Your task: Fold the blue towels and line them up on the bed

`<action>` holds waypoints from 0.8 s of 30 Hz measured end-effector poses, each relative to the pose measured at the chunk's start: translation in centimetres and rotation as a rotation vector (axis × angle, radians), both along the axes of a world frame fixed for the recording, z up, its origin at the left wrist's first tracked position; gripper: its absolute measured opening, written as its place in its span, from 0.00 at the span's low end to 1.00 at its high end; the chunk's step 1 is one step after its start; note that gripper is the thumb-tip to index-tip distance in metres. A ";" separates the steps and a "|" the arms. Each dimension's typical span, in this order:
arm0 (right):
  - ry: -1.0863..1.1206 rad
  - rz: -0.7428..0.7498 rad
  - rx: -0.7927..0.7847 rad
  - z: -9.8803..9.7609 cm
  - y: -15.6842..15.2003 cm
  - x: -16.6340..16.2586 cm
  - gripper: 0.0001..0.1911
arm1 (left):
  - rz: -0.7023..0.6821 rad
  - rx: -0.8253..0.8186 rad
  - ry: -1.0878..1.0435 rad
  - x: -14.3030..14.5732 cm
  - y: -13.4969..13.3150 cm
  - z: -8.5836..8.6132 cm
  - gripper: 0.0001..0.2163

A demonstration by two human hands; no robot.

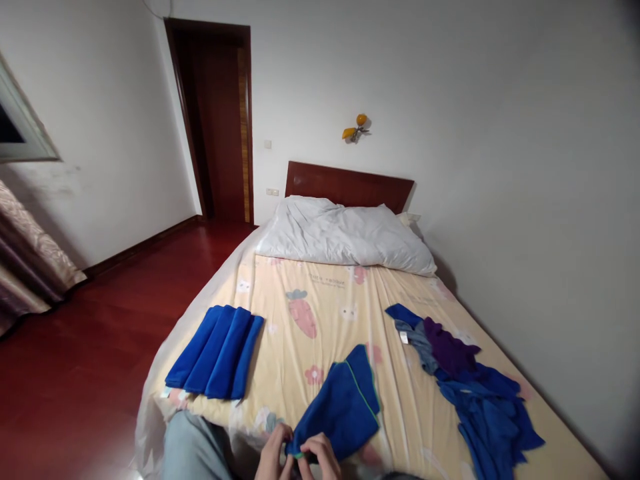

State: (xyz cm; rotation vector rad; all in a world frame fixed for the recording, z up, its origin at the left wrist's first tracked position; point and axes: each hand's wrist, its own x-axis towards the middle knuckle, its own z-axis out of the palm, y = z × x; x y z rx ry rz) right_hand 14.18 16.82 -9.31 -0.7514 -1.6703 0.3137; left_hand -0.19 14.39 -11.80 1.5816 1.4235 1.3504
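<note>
A blue cloth with a green edge (pixel 345 403) lies on the near part of the bed (pixel 330 313). My left hand (pixel 273 453) and my right hand (pixel 320 455) are side by side at the bottom of the view, both pinched on the cloth's near corner. To the left, several folded blue cloths (pixel 217 352) lie in an overlapping row. To the right is a loose heap of blue, grey and purple cloths (pixel 470 380).
A white duvet (pixel 345 237) is bunched at the wooden headboard (pixel 350 183). The bed's right side is against the wall. Red wooden floor (pixel 100 347) lies left of the bed, with a dark door (pixel 220 120) beyond and a curtain (pixel 25 260) at far left. My knee (pixel 195 447) is at the bed's near edge.
</note>
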 end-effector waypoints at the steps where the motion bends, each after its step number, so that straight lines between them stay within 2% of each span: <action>1: 0.024 0.010 0.008 0.7 0.1 0.0 0.06 | 0.035 0.033 -0.006 -0.2 0.2 0.0 0.11; 3: 0.084 0.006 0.009 2.1 0.1 0.1 0.05 | 0.087 0.067 -0.006 -0.8 0.5 0.3 0.11; 6: 0.149 -0.046 -0.027 3.2 -0.4 0.4 0.07 | 0.153 0.011 -0.003 -2.4 1.0 1.1 0.13; 10: 0.158 -0.248 -0.210 2.2 -0.8 1.6 0.10 | 0.253 -0.039 -0.023 -5.1 1.5 2.6 0.18; 12: 0.178 -0.373 -0.297 1.3 -0.4 2.7 0.13 | 0.330 -0.033 -0.039 -6.2 1.6 3.7 0.16; 14: 0.199 -0.422 -0.337 0.8 0.3 4.1 0.17 | 0.405 0.004 -0.045 -6.8 1.6 5.1 0.15; 17: 0.242 -0.366 -0.407 1.3 1.4 5.8 0.21 | 0.463 0.137 -0.006 -6.9 1.3 7.7 0.16; 20: 0.277 -0.232 -0.579 2.8 1.8 6.4 0.24 | 0.491 0.273 0.048 -6.3 0.8 10.3 0.16; 24: 0.119 0.023 -0.769 4.2 1.1 6.6 0.24 | 0.597 0.354 0.077 -6.0 0.8 12.9 0.17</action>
